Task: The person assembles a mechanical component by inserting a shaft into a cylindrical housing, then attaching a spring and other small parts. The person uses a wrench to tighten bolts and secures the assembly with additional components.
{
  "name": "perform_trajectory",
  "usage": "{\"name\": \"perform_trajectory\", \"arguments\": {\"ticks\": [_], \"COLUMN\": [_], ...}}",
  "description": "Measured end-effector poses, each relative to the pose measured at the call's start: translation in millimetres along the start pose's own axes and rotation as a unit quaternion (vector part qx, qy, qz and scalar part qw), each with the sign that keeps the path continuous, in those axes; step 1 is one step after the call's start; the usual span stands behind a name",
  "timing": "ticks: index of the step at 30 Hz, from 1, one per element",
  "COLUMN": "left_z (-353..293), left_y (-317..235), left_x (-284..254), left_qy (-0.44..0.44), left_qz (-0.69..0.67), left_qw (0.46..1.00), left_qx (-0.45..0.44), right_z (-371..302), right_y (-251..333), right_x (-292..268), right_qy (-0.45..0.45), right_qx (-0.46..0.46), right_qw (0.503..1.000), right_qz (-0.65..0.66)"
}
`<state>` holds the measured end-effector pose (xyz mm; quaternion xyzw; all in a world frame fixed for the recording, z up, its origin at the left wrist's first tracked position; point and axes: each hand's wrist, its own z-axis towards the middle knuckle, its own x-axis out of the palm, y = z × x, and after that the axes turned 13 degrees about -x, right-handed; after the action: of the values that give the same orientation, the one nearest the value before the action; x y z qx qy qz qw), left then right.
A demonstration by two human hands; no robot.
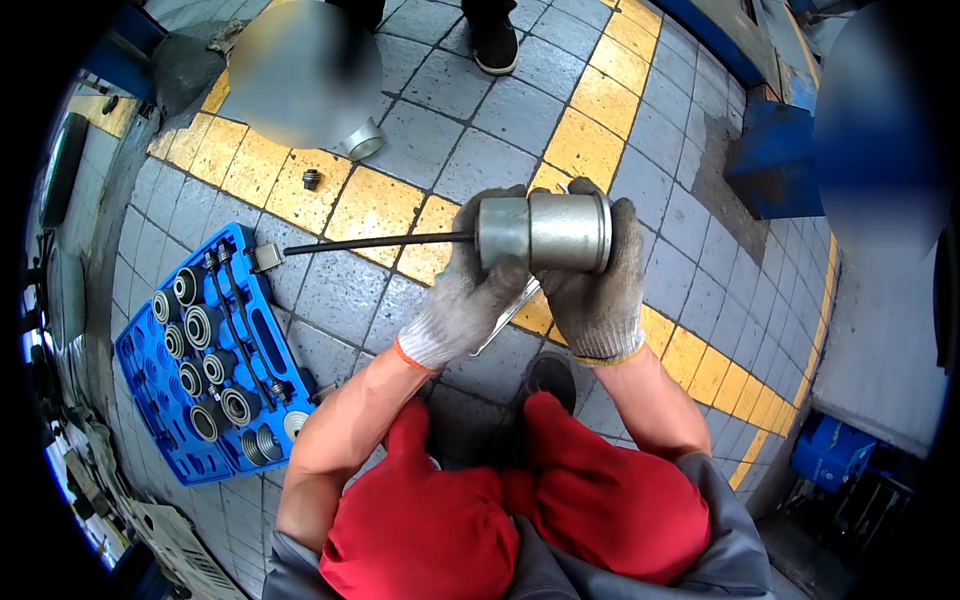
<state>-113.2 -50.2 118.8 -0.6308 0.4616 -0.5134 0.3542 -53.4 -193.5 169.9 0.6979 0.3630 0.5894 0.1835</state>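
Note:
Both my hands wear grey work gloves and are raised in front of my knees. Between them is a two-part metal sleeve assembly (pixel 540 232), lying sideways, its wider lipped end to the right. A long black rod (pixel 380 242) sticks out of its left end. My left hand (pixel 468 290) is closed round the narrower left part, thumb in front. Round the wider right end, my right hand (pixel 600 295) wraps from below and from the side. Some of its fingers are hidden behind the metal.
On the floor at left lies an open blue tool case (pixel 232 240) with metal cups, rings and rods. Farther off are a loose metal sleeve (pixel 364 140) and a small dark fitting (pixel 311 179). Another person's shoe (pixel 494 46) is at the top. Blue equipment (pixel 775 160) stands at right.

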Motion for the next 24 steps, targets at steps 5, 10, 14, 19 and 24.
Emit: {"name": "perform_trajectory", "arguments": {"ticks": [5,10,14,19,24], "left_z": [-9.5,-11.4,-2.4,15.9,-37.5], "left_y": [0.9,-7.0,-40.0,-137.5,-250.4], "left_x": [-7.3,-11.7,-22.0,-67.0,-101.3], "left_qy": [0.003,0.010,-0.008,-0.027,0.007], "left_qz": [-0.048,-0.156,-0.263,-0.174,-0.141], "left_qw": [0.999,0.988,0.965,0.969,0.930], "left_qx": [-0.017,0.009,0.007,0.173,0.338], "right_z": [0.0,-9.3,1.2,59.7,45.9], "right_y": [-3.1,-2.2,23.0,69.7,37.6], "right_x": [-6.9,-5.5,27.0,152.5,288.4], "right_qy": [0.129,0.156,0.274,0.415,0.508], "right_qx": [-0.185,-0.131,-0.071,-0.108,-0.292], "right_qw": [0.873,0.937,0.899,0.822,0.714], "right_qz": [-0.433,-0.285,-0.335,-0.376,-0.384]}}
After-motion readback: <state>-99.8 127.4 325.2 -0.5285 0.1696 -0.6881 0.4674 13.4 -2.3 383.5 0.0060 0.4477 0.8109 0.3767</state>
